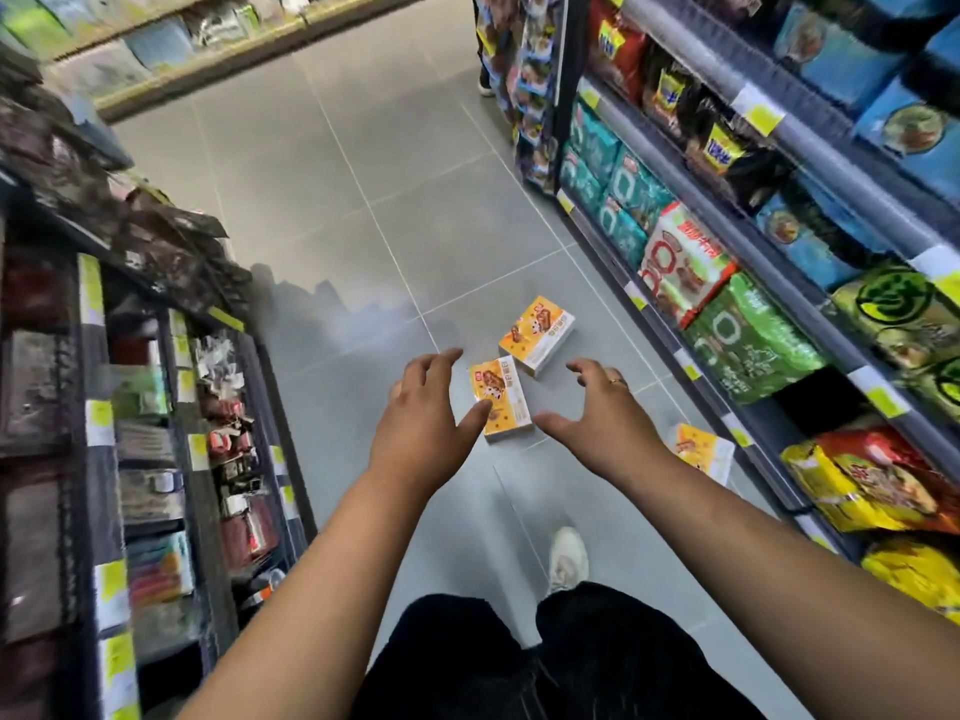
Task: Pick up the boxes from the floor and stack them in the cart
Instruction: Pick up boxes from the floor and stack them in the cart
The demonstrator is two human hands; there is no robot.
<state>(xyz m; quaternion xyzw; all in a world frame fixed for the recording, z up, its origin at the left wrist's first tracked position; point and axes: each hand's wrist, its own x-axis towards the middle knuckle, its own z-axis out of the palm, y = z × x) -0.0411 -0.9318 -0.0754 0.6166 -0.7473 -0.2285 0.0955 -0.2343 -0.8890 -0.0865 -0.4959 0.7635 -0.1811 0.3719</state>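
Three yellow-and-white snack boxes lie on the grey tiled floor of a shop aisle. The nearest box (504, 402) lies flat between my two hands. A second box (537, 335) lies just beyond it. A third box (701, 449) sits to the right by the shelf foot, partly hidden behind my right forearm. My left hand (426, 418) is stretched out with fingers spread, its thumb overlapping the nearest box's left edge. My right hand (597, 413), wearing a ring, is open to the right of that box, holding nothing. No cart is in view.
Stocked shelves line both sides: a dark rack (156, 407) on the left, snack packs on the shelves (753, 330) on the right. My white shoe (569, 558) stands on the floor below the boxes. Another person's foot (485, 85) shows at the far aisle end.
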